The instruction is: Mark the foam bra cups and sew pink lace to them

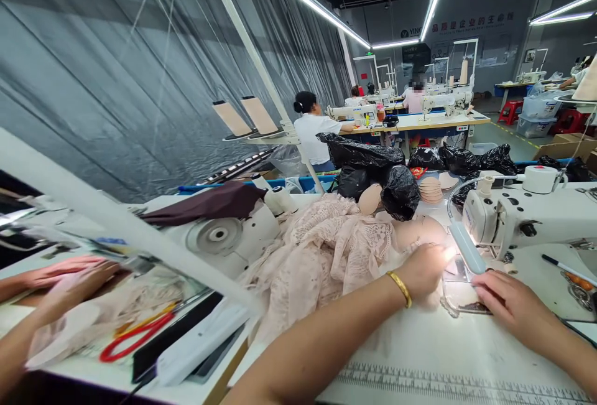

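My left hand (424, 271), with a gold bangle (400, 288) at the wrist, is closed beside the lit needle area of a white sewing machine (536, 215). Glare hides its fingertips and whatever they grip. My right hand (517, 305) lies at the machine's bed, fingers stretched toward the needle plate (466, 305). A grey-blue lamp (467, 249) hangs between my hands. Behind my left hand rests a smooth beige moulded cup (422, 231). To the left spreads a heap of cream lace fabric (321, 262).
Stacked beige cups (430, 190) and black plastic bags (366, 162) stand at the back. A ruler strip (433, 380) runs along the front. At left, another person's hands (69, 280) work near red-handled scissors (137, 336). A slanting white pole (140, 231) crosses there.
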`<state>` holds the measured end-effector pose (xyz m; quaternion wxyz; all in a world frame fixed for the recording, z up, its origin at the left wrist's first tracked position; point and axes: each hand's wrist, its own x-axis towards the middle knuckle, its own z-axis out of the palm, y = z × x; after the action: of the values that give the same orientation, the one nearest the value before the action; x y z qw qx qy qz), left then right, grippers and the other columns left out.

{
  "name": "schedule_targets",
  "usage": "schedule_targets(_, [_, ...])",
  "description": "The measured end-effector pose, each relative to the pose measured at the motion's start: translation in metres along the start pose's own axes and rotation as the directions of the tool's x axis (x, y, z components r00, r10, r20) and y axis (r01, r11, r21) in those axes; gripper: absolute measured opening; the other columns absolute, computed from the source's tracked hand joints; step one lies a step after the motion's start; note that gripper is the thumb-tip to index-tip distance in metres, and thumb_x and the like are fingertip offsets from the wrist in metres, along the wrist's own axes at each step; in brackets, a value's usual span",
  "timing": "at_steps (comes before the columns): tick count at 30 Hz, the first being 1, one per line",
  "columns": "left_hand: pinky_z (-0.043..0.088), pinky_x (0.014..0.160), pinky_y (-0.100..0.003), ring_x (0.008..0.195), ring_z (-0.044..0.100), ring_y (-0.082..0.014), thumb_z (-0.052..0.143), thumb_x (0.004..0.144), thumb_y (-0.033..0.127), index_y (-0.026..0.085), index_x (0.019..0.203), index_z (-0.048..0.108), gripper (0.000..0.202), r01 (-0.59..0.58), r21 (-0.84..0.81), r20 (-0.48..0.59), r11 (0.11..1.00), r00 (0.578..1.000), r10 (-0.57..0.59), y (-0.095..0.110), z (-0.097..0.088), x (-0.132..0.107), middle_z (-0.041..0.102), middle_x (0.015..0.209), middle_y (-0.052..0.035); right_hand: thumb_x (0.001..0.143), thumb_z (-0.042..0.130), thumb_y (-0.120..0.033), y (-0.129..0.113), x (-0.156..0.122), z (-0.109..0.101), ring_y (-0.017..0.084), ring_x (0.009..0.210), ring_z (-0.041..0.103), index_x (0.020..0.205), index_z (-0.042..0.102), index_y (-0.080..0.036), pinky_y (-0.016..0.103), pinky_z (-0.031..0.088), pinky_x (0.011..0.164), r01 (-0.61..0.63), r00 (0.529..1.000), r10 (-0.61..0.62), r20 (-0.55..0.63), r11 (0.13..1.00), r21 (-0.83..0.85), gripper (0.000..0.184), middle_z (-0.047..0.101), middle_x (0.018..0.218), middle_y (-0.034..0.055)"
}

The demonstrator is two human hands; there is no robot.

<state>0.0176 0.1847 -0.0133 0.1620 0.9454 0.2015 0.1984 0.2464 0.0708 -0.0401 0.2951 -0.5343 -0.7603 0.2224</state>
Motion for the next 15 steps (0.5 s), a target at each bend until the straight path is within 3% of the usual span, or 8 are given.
schedule_targets(3, [0.053,0.097,-0.043,0.1,0.069,-0.0262,0.059,0.091,0.008,0.018,0.115,0.07,0.028,0.009,-0.081,0.051,0.997,0.999,-0.005,0.031,-0.019,-0.033,0.077,0.107,-0.0102,0.109,0.046,-0.054,-0.023,0.0,0.011,0.023,0.078,0.07,0.131,0.062,-0.026,0.034,0.054,0.069,-0.184,0.983,0.172,0.065,0.915,0.36,0.039,0.074,0.089,0.0025])
schedule_targets(5, [0.051,0.106,-0.046,0.111,0.069,-0.0277,0.071,0.093,0.024,0.022,0.12,0.071,0.026,0.105,-0.359,0.081,0.928,0.993,-0.081,0.063,-0.019,-0.063,0.077,0.12,-0.0107,0.103,0.058,-0.06,-0.041,-0.003,0.022,0.022,0.074,0.067,0.142,0.054,-0.024,0.034,0.052,0.07,-0.27,0.957,0.28,0.077,0.759,0.593,0.053,0.071,0.084,-0.0001])
schedule_targets(6, [0.052,0.103,-0.044,0.11,0.071,-0.0271,0.079,0.091,0.037,0.022,0.118,0.072,0.031,0.202,-0.558,0.129,0.805,0.979,-0.156,0.079,-0.015,-0.077,0.078,0.119,-0.0112,0.099,0.065,-0.059,-0.05,-0.005,0.028,0.021,0.073,0.064,0.144,0.053,-0.024,0.034,0.051,0.071,-0.275,0.946,0.319,0.06,0.691,0.669,0.059,0.069,0.081,-0.0019])
schedule_targets(8, [0.057,0.089,-0.037,0.094,0.075,-0.0231,0.082,0.087,0.06,0.021,0.121,0.072,0.053,0.452,-0.851,0.379,0.266,0.88,-0.285,0.107,-0.001,-0.1,0.079,0.106,-0.0108,0.093,0.076,-0.054,-0.067,-0.014,0.041,0.019,0.072,0.061,0.144,0.054,-0.026,0.034,0.05,0.075,-0.258,0.922,0.386,0.03,0.554,0.791,0.062,0.064,0.076,-0.0053])
schedule_targets(9, [0.058,0.087,-0.035,0.091,0.076,-0.0215,0.084,0.082,0.068,0.02,0.122,0.072,0.063,0.479,-0.878,0.453,-0.006,0.825,-0.337,0.118,0.007,-0.107,0.079,0.103,-0.011,0.092,0.077,-0.052,-0.074,-0.02,0.047,0.019,0.074,0.06,0.143,0.055,-0.028,0.034,0.05,0.076,-0.24,0.914,0.406,0.009,0.522,0.819,0.06,0.063,0.077,-0.0057])
schedule_targets(10, [0.058,0.087,-0.033,0.09,0.076,-0.0203,0.084,0.081,0.07,0.018,0.123,0.072,0.068,0.428,-0.878,0.478,-0.214,0.781,-0.401,0.125,0.015,-0.111,0.079,0.105,-0.0124,0.092,0.078,-0.05,-0.08,-0.028,0.054,0.019,0.076,0.061,0.143,0.056,-0.031,0.034,0.05,0.077,-0.223,0.905,0.426,-0.014,0.502,0.835,0.059,0.063,0.079,-0.0054])
schedule_targets(11, [0.058,0.089,-0.032,0.094,0.077,-0.0202,0.086,0.08,0.069,0.016,0.122,0.074,0.069,0.316,-0.887,0.451,-0.335,0.744,-0.492,0.128,0.02,-0.111,0.079,0.111,-0.0146,0.092,0.079,-0.05,-0.085,-0.037,0.06,0.02,0.078,0.062,0.143,0.057,-0.033,0.034,0.051,0.077,-0.212,0.893,0.448,-0.035,0.489,0.846,0.059,0.064,0.081,-0.0048])
schedule_targets(15, [0.059,0.096,-0.031,0.107,0.076,-0.0239,0.096,0.077,0.038,0.012,0.115,0.079,0.049,-0.132,-0.936,0.199,-0.327,0.568,-0.799,0.122,0.026,-0.096,0.078,0.127,-0.018,0.088,0.082,-0.058,-0.088,-0.076,0.08,0.02,0.073,0.06,0.14,0.06,-0.036,0.034,0.053,0.072,-0.222,0.841,0.527,-0.125,0.546,0.808,0.061,0.067,0.088,-0.0016])
